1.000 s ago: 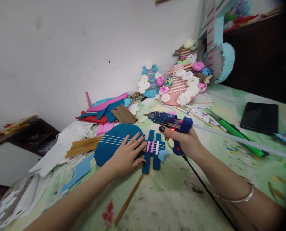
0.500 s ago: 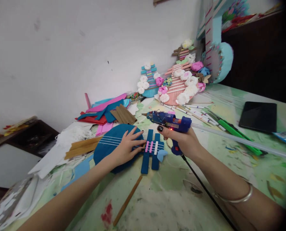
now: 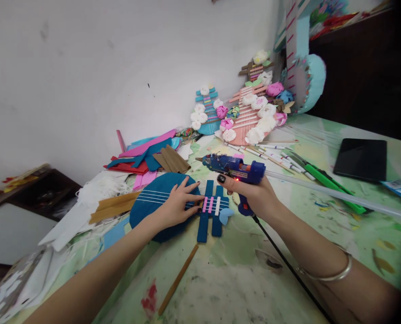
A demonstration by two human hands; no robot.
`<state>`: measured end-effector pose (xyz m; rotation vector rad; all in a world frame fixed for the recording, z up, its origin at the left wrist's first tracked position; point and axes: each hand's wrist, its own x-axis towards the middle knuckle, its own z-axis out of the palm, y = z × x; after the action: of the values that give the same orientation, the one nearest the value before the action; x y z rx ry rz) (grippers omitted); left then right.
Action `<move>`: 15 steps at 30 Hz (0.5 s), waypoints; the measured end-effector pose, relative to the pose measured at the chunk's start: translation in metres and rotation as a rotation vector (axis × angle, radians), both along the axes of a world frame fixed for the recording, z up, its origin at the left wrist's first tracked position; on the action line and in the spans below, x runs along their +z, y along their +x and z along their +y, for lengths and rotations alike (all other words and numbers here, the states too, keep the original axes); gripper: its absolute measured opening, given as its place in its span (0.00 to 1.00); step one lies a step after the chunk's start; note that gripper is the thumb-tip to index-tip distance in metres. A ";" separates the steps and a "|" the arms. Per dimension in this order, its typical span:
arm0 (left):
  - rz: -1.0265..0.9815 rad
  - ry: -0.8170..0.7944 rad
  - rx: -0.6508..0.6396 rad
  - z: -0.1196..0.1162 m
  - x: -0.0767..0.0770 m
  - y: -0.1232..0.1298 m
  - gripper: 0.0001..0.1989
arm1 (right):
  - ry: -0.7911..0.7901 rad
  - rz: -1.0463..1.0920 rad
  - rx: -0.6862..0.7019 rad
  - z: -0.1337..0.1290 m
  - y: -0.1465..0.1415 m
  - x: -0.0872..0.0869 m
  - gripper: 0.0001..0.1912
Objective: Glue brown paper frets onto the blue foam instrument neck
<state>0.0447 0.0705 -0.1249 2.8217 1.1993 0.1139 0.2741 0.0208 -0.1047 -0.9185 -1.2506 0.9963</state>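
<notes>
A dark blue paper lute-shaped craft [image 3: 149,211] lies flat on the table, with white strings and pink and white bars across its neck. On it rests my left hand [image 3: 178,204], fingers spread, the tips at the join of body and neck. My right hand [image 3: 259,198] grips a blue glue gun [image 3: 234,168] by its handle, above the table to the right of the craft. The gun's nozzle points left, apart from the craft, and its red light is lit. A clear glue stick [image 3: 342,193] runs out of its back. One light blue paper leaf [image 3: 225,217] sits at the neck's end.
A brown stick [image 3: 178,280] lies in front. Folded coloured paper [image 3: 146,153] and white paper strips [image 3: 95,193] are at left. Behind stand flower-decorated crafts [image 3: 247,117]. On the right are a green utility knife [image 3: 331,182], a black tablet-like slab [image 3: 360,157] and the gun's cable [image 3: 284,261].
The view has shifted slightly. Some fingers of my left hand have moved a little on the craft. My right hand still holds the glue gun in nearly the same place.
</notes>
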 end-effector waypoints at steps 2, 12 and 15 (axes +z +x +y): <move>0.013 0.006 0.003 -0.001 0.001 0.001 0.17 | 0.002 0.023 0.014 0.001 0.000 -0.001 0.14; 0.062 0.073 0.002 -0.004 0.000 0.003 0.18 | -0.001 0.026 0.019 0.001 -0.001 0.000 0.16; 0.056 0.064 0.011 -0.005 0.000 0.003 0.18 | 0.004 0.023 0.013 0.001 -0.001 0.000 0.16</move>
<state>0.0478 0.0655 -0.1251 2.8919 1.2445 0.0764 0.2731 0.0217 -0.1050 -0.8948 -1.2398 1.0115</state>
